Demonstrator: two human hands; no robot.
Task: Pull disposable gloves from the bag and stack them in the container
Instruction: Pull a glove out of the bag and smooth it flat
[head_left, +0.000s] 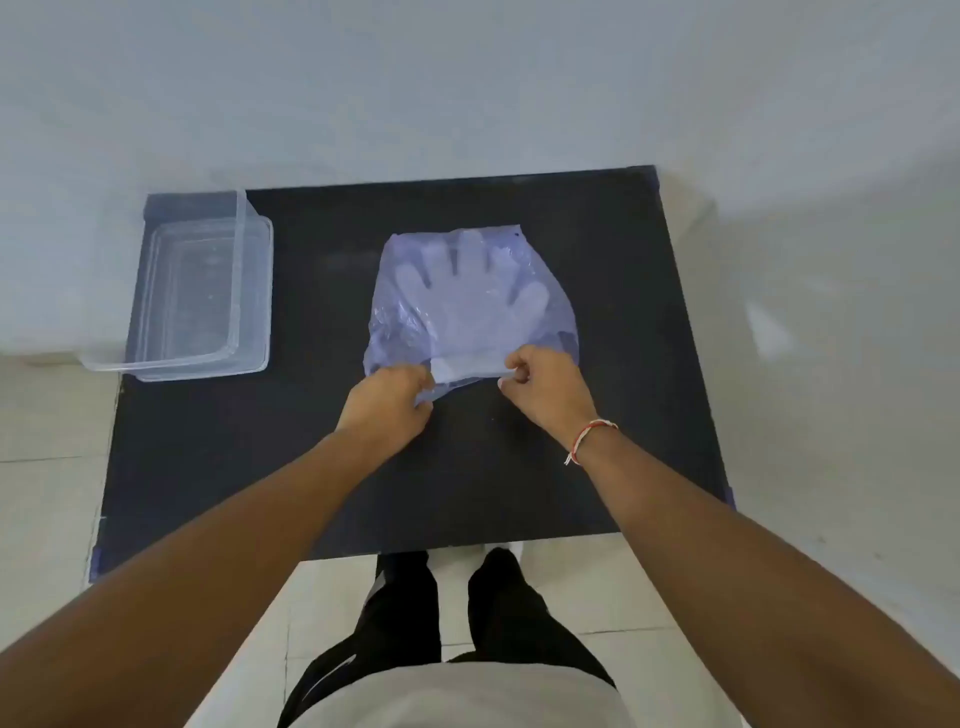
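Gloves (470, 306) inside bag (558, 322), mid-table (519, 493). Left hand (387, 400), right hand (543, 387) pinched on bag mouth. Step: opening. Next, likely: draw one glove, carry to empty container (249, 291) far left.

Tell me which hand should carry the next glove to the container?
Probably the left hand. The container stands at the table's left edge, on that hand's side. The right hand can keep pinching the bag open.

The gloves (470, 306) blur behind the bag's film (395, 332), their count unreadable. Both forearms run off the bottom edge. The left hand's fingers (423, 387) seem partly curled out of sight.
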